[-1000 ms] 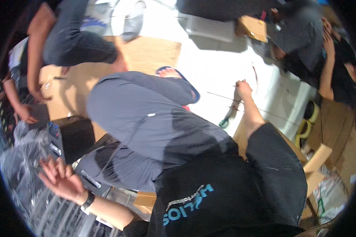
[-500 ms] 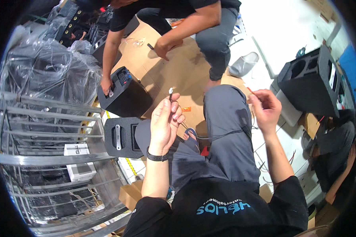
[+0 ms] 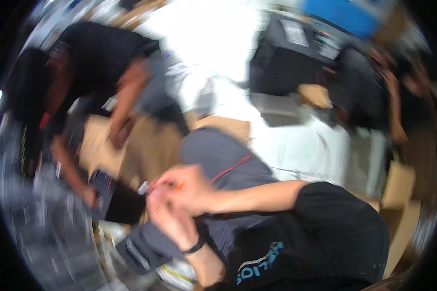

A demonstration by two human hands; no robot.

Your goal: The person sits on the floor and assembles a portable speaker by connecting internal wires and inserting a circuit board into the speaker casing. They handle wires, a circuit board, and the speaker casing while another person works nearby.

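My two hands are together over my lap, smeared by motion. My left hand (image 3: 172,218), with a black band at the wrist, is closed around a thin cable whose white connector (image 3: 142,188) pokes out past the fingers. Against it, my right hand (image 3: 189,189) is closed, with a small orange bit (image 3: 178,186) showing at its fingers. A red wire (image 3: 233,167) trails from the right hand across my grey trouser leg. Blur hides how the fingers and wires meet.
Another person (image 3: 107,53) in black bends at the left, one hand on a black speaker box (image 3: 116,199). A second black box (image 3: 286,58) stands at the far right near another seated person (image 3: 359,87). Cardboard (image 3: 400,194) is beside my right side.
The view has swung right, so the scene shifts left. My right hand has come in from the right to meet my left, bringing the red wire across my leg.
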